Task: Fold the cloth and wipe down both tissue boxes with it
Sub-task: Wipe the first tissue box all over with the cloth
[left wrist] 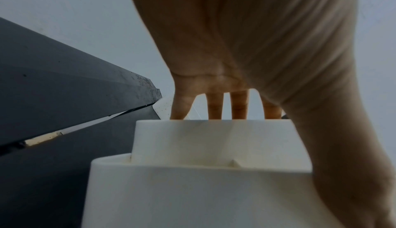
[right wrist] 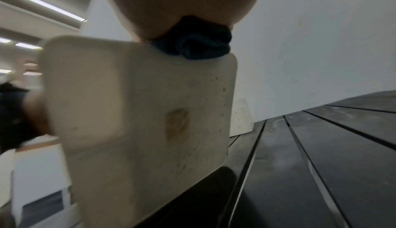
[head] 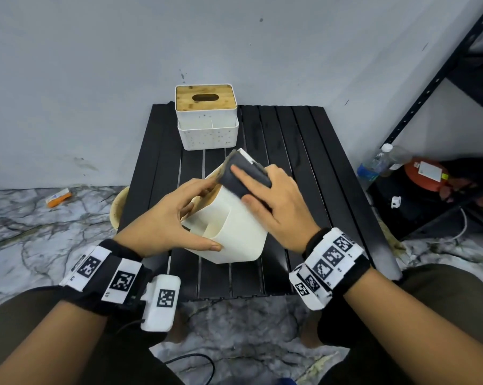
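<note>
The near white tissue box (head: 234,232) stands tilted on the black slatted table (head: 304,162). My left hand (head: 196,218) grips it, fingers (left wrist: 239,104) over the wooden-lid side and thumb on the front pocket wall. The folded dark grey cloth (head: 233,183) lies on the box's upturned side. My right hand (head: 251,190) holds it there, index finger on top and thumb at its near edge. In the right wrist view the cloth (right wrist: 197,45) bunches under my palm above the box (right wrist: 139,104). The second tissue box (head: 207,118), with a wooden lid, stands upright at the table's back edge.
A grey wall rises right behind the table. A black metal shelf rack (head: 443,79) stands to the right, with a water bottle (head: 379,162) and a red item (head: 426,173) at its foot. A round tub (head: 118,207) sits under the table's left edge.
</note>
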